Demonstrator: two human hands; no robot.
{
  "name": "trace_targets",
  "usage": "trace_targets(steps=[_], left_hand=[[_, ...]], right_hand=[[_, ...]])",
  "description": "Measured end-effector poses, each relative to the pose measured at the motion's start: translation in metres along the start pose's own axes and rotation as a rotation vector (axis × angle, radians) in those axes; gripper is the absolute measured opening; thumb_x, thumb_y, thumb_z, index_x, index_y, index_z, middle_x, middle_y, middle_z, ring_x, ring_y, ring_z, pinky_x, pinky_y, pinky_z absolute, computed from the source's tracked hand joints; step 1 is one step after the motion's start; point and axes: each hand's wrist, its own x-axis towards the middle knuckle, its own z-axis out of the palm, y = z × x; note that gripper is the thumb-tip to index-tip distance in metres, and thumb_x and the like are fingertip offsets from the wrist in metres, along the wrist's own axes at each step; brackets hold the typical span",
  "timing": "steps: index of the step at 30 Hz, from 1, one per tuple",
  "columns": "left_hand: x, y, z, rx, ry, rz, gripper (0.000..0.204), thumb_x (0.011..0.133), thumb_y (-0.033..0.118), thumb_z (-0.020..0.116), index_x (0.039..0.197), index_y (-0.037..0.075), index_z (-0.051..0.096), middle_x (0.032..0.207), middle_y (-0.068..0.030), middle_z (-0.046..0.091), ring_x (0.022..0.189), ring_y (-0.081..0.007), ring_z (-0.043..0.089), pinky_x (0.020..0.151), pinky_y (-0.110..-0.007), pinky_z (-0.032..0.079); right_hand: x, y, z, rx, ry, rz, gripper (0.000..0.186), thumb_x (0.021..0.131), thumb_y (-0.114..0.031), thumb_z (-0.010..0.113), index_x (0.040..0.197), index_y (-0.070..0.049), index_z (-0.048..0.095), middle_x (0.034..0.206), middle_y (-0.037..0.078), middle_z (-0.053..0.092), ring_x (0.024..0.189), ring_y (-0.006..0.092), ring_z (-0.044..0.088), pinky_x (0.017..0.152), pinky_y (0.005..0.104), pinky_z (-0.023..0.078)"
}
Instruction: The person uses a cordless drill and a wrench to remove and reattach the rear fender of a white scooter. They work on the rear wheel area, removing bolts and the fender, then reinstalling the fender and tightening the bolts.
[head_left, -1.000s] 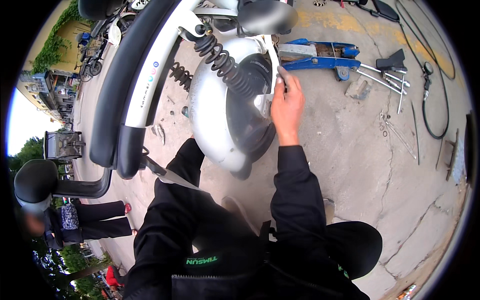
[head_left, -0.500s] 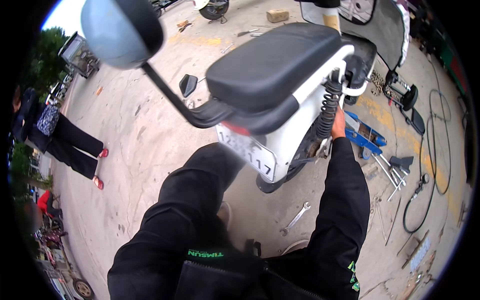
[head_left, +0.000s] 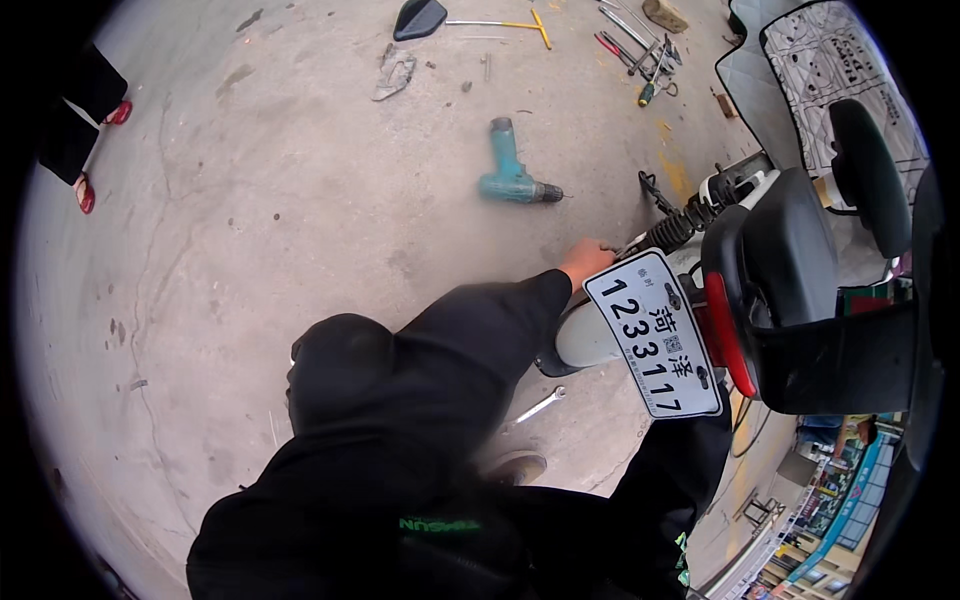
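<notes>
A white electric scooter with a black seat (head_left: 790, 245) stands on the right, its rear toward me. My left hand (head_left: 587, 262) reaches to the left side of its rear wheel, by the lower end of the black coil shock absorber (head_left: 672, 232). Its fingers are curled there, and what they hold is partly hidden. The white number plate (head_left: 650, 335) hangs right beside that hand. My right sleeve (head_left: 690, 450) runs up behind the plate and tail, so the right hand is hidden. Below the white rear mudguard (head_left: 588, 338), an open-end wrench (head_left: 541, 404) lies on the ground.
A teal cordless drill (head_left: 512, 172) lies on the concrete to the left of the scooter. Farther off are a yellow-handled T-bar (head_left: 540, 28), pliers and screwdrivers (head_left: 648, 92), and a black mirror (head_left: 419, 18). A person in black trousers (head_left: 75, 125) stands at far left.
My view has swung, and the scooter now appears farther right and turned. My left hand has come into view by the rear wheel. My right hand has gone out of sight behind the scooter's tail.
</notes>
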Motion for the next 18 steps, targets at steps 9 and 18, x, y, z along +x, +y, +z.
trace_targets(steps=[9,18], left_hand=[[0.018,-0.015,-0.122,1.109,0.501,0.031,0.061,0.081,0.011,0.065,0.14,0.022,0.053,0.146,-0.0215,0.04,0.135,-0.0419,0.037,0.108,-0.056,0.033],[0.047,-0.031,-0.165,1.7,0.235,0.077,0.062,0.089,0.014,0.063,0.143,0.036,0.044,0.107,-0.0164,0.062,0.082,-0.0251,0.063,0.075,-0.04,0.049]], right_hand=[[-0.059,-0.023,-0.089,-0.212,0.037,0.154,0.034,0.092,-0.026,0.055,0.118,-0.004,0.058,0.107,0.016,0.064,0.1,0.0296,0.06,0.086,0.0413,0.047],[-0.08,-0.044,-0.104,-0.309,0.052,0.23,0.036,0.092,-0.025,0.054,0.121,-0.004,0.056,0.112,0.019,0.062,0.105,0.0326,0.058,0.09,0.0425,0.046]])
